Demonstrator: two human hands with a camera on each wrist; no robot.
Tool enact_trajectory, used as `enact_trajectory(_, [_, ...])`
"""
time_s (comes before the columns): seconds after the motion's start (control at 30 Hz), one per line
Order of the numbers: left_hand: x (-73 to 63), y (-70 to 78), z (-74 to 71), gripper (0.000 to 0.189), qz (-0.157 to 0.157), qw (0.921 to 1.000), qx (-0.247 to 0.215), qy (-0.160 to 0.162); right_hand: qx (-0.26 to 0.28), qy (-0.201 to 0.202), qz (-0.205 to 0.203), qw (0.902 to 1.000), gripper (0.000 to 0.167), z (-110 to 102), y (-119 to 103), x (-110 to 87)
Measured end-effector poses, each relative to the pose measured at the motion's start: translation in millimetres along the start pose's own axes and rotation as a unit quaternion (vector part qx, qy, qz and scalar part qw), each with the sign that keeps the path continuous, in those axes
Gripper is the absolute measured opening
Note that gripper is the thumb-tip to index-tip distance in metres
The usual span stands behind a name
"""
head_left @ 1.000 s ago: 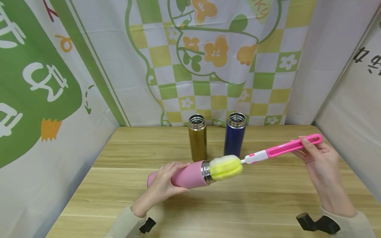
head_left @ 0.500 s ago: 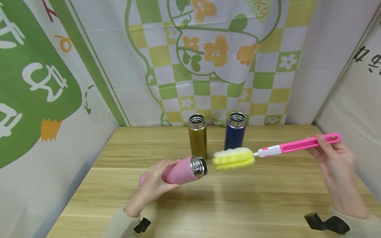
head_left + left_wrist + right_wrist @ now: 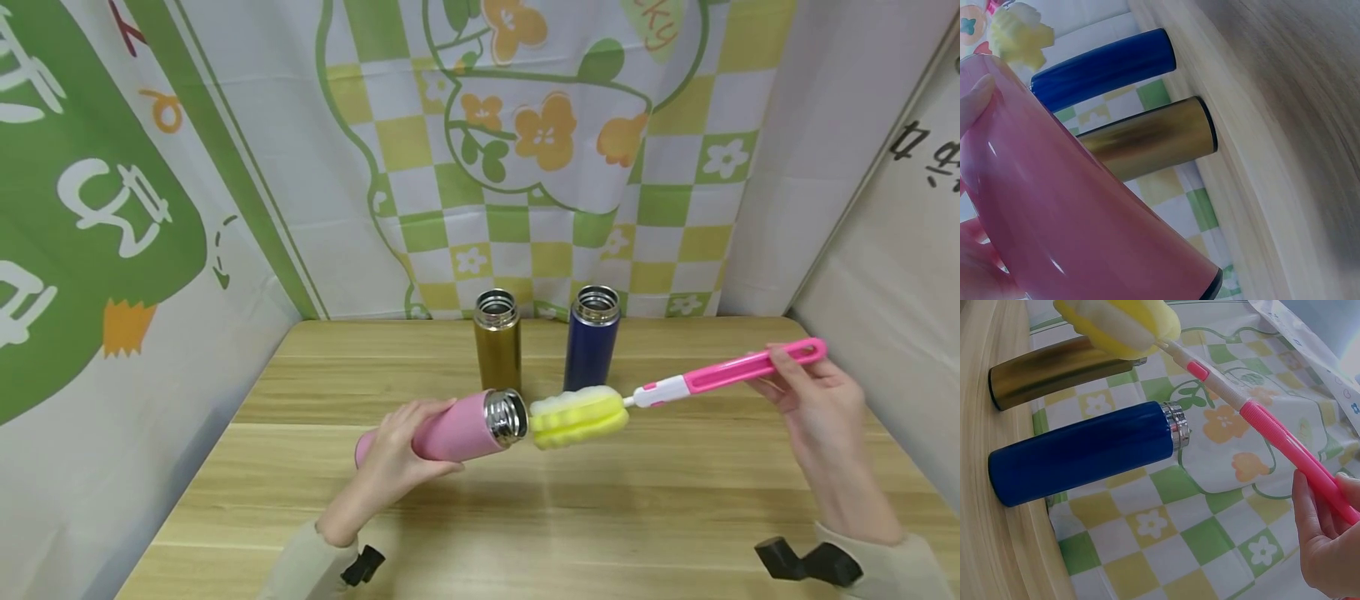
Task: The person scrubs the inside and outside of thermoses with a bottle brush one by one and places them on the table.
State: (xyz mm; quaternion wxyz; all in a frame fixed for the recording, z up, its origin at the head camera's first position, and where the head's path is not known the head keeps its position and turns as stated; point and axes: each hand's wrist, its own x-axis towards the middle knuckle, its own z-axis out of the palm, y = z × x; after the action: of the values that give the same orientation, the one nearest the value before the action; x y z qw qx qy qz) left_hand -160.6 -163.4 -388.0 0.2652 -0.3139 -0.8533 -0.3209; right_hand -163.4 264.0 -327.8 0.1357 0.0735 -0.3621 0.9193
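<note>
My left hand grips a pink thermos bottle round its body, tilted so that its bare steel mouth faces right. In the left wrist view the pink bottle fills much of the picture, with fingers at its side. My right hand pinches the pink handle of a bottle brush near its looped end. The yellow and white sponge head is right at the bottle's mouth, outside it. In the right wrist view the sponge head overlaps the gold bottle.
A gold bottle and a dark blue bottle stand upright and lidless behind the hands on the wooden table. Behind the table hangs a patterned cloth, with more cloth walls at both sides.
A second ago the sponge head was partly in the pink bottle's mouth. It came out to the right, then moved back left to the rim. The left hand shifted slightly left with the bottle.
</note>
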Motion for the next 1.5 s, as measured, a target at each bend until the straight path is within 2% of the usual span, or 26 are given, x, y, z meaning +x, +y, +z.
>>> enact_trajectory(0.2, [4.5,5.5,1.3,0.072,0.01,0.9999,0.006,-0.003,-0.035,-0.02,-0.015,0.9991,0.012,3.7,6.3,1.1])
enact_trajectory(0.3, [6.0,7.7,2.1,0.072,0.011,0.9999,0.008,-0.006,-0.035,-0.025,-0.02,0.9989,0.013,6.9,7.4,2.2])
enact_trajectory(0.6, [8.5,10.7,3.1,0.074,0.029,0.9994,0.02,-0.006,-0.045,0.0,-0.027,0.9986,0.009,15.2,5.3,7.3])
enact_trajectory(1.0, [10.3,15.8,5.0,0.073,0.035,0.9982,0.036,-0.033,0.0,0.011,-0.049,0.9988,0.009,25.8,11.7,10.3])
enact_trajectory(1.2, [10.0,16.7,9.0,0.073,0.022,0.998,0.04,-0.043,0.023,-0.002,-0.048,0.9986,0.007,28.7,17.2,11.5])
enact_trajectory(1.33, [9.3,16.6,10.8,0.072,0.008,0.9984,0.04,-0.04,0.026,0.006,-0.037,0.999,0.006,28.9,17.7,11.5])
enact_trajectory(1.5, [9.3,15.1,12.5,0.071,-0.007,0.9985,0.044,-0.033,0.017,0.015,-0.005,0.9997,0.009,26.8,14.0,8.0])
